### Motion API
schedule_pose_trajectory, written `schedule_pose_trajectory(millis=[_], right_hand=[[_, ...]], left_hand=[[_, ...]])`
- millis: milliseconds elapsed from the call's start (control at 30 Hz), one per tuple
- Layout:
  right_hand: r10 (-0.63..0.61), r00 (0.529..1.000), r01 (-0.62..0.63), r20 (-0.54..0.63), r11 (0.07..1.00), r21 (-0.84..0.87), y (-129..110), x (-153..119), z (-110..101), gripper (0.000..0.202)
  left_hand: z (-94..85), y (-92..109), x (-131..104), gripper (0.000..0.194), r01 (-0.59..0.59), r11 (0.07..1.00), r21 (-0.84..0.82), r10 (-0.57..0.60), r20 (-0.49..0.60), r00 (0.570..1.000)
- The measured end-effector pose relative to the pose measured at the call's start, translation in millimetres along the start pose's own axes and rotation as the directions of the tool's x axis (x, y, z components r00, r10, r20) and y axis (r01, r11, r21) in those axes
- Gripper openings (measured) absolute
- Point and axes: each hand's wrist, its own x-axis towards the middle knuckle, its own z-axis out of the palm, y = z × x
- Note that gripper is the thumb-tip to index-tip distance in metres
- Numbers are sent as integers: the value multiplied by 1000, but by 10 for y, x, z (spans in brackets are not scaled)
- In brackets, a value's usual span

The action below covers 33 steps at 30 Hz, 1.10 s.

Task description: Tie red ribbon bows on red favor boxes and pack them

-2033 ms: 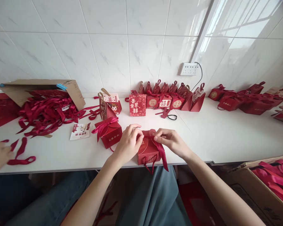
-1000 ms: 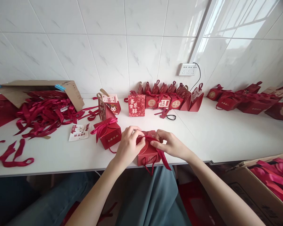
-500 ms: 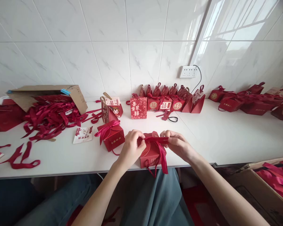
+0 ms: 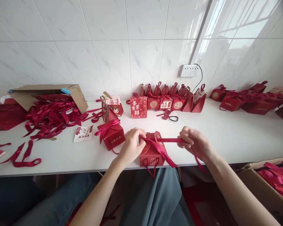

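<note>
At the table's front edge stands a red gift box (image 4: 151, 156) with a twisted cord handle hanging down its front. Over its top runs a red ribbon (image 4: 171, 140), drawn straight out to the right. My left hand (image 4: 132, 142) pinches the ribbon at the box's upper left. My right hand (image 4: 195, 143) grips the other stretch, with its tail hanging below the fingers. Another ribbon end slants down across the box front. Left of my left hand sits a second red box (image 4: 112, 138) with a bow on its top.
Behind stands a row of small red boxes (image 4: 166, 103), with a black loop (image 4: 173, 118) before it. At left, a cardboard box (image 4: 79, 97) spills ribbons (image 4: 52, 119) near a white card (image 4: 83, 134). More red boxes (image 4: 232, 103) and a ribbon-filled carton (image 4: 252, 175) are at right.
My right hand has moved right, pulling the ribbon out long and taut. My left hand stays at the box. At the far left edge, part of another person's hand has appeared.
</note>
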Motion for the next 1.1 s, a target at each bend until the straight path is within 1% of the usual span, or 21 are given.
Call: schedule_pose_trajectory(millis=[100,233,300,333,433,533,633,667,733,800,933,1033,1100], right_hand=[[-20,997,20,-74,1000,6,-108,-41,-8,23],[-36,993,32,-116,999,-40,-187,-97,-21,14],[-65,989,56,-133,996,-67,-183,-119,-27,9],[-86,986,75,-141,994,-78,-175,-127,-28,8],[-151,978,136,-142,985,-111,-143,-145,-27,12],[-202,973,189,-107,974,-124,-117,-155,-48,16],[-226,972,222,-70,973,-67,-93,-149,-111,18],[-235,970,233,-66,972,-41,-84,-141,-136,18],[-255,964,255,-71,967,-8,-64,-121,-181,20],[-276,954,278,-115,960,6,-46,-102,-207,23],[-268,936,275,-227,961,0,-24,-105,-208,33],[-233,932,236,-279,971,-24,-22,-125,-193,32],[-204,927,205,-314,978,-29,-37,-123,-177,28]], left_hand=[[-24,28,-4,15,22,996,-91,-22,12,1000],[-60,42,-5,11,166,958,-234,-151,81,985],[-67,43,9,6,208,923,-323,-190,85,978],[-67,42,19,4,218,898,-383,-207,70,976],[-64,27,48,15,226,769,-598,-290,-11,957],[-92,12,59,21,193,577,-793,-391,-62,918],[-180,21,39,22,191,379,-905,-493,-23,870],[-219,27,24,22,194,330,-924,-515,-4,857],[-303,32,-20,21,190,277,-942,-531,15,847],[-381,22,-76,19,180,276,-944,-530,7,848],[-494,-28,-185,12,151,374,-915,-513,-68,856],[-543,-59,-236,24,147,453,-879,-489,-107,866],[-566,-73,-244,27,165,496,-853,-498,-123,859]])
